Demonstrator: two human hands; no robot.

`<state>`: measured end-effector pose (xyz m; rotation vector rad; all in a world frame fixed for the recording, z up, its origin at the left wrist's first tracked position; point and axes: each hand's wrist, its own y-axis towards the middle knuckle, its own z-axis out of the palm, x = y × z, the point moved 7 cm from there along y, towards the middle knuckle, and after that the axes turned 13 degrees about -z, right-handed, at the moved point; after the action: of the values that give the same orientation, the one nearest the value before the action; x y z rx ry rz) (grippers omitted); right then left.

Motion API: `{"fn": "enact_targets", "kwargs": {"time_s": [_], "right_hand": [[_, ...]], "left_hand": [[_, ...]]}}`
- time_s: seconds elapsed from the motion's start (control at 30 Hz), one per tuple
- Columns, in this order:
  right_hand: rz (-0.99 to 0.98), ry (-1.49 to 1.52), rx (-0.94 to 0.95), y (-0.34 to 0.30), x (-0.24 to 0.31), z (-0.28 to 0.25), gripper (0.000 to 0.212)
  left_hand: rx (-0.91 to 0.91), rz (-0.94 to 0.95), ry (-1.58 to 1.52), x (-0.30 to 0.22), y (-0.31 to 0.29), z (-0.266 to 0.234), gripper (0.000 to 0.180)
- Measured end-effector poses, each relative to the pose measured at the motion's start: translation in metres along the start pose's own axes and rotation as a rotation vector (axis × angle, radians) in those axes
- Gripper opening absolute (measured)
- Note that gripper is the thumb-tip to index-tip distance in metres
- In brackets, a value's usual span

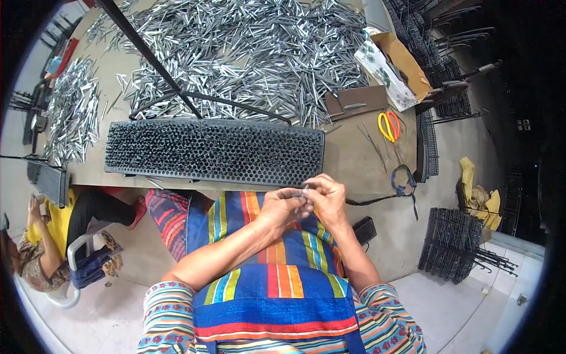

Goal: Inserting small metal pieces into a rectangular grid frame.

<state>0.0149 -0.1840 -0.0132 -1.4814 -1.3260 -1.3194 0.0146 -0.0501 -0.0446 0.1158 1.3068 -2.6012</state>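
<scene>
My left hand (284,206) and my right hand (328,199) meet above my lap, just in front of the table's near edge. The fingertips of both are pinched together around something small and pale, too small to make out. Right beyond them stands a long black rack (302,171) full of round holes, tilted, with many short dark pieces poking out of most rows. Its nearest rows and right end show bare holes. Black rods (233,105) rise from the rack's far side. Behind it, slim silvery metal pieces (236,59) lie heaped over the table.
On the table's right are a brown slab (368,97), snips with yellow and red handles (389,127), a cardboard box (410,62) and a dark blue strap (404,177). Stacked black racks (451,242) stand on the floor at right. A seated person (50,253) works at left.
</scene>
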Motion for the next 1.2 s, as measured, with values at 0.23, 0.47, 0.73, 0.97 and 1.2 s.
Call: {"fn": "enact_targets", "kwargs": {"time_s": [0.23,0.47,0.73,0.97,1.2], "right_hand": [[-0.023,0.157,-0.346,0.021,0.01,0.008,0.004],[-0.394,-0.322,-0.215,0.038,0.033,0.024,0.006],[-0.525,-0.708,-0.043,0.032,0.046,0.041,0.009],[-0.361,-0.364,-0.16,0.03,0.044,0.011,0.009],[-0.297,-0.285,-0.079,0.127,0.028,-0.021,0.012]], "left_hand": [[-0.061,0.011,-0.034,-0.003,0.004,-0.021,0.013],[-0.066,-0.016,-0.072,-0.001,0.005,-0.03,0.012],[-0.043,-0.046,-0.044,0.002,0.0,-0.033,0.01],[-0.161,0.455,0.042,-0.076,-0.099,-0.051,0.02],[-0.455,1.151,0.16,-0.239,-0.232,-0.061,0.027]]}}
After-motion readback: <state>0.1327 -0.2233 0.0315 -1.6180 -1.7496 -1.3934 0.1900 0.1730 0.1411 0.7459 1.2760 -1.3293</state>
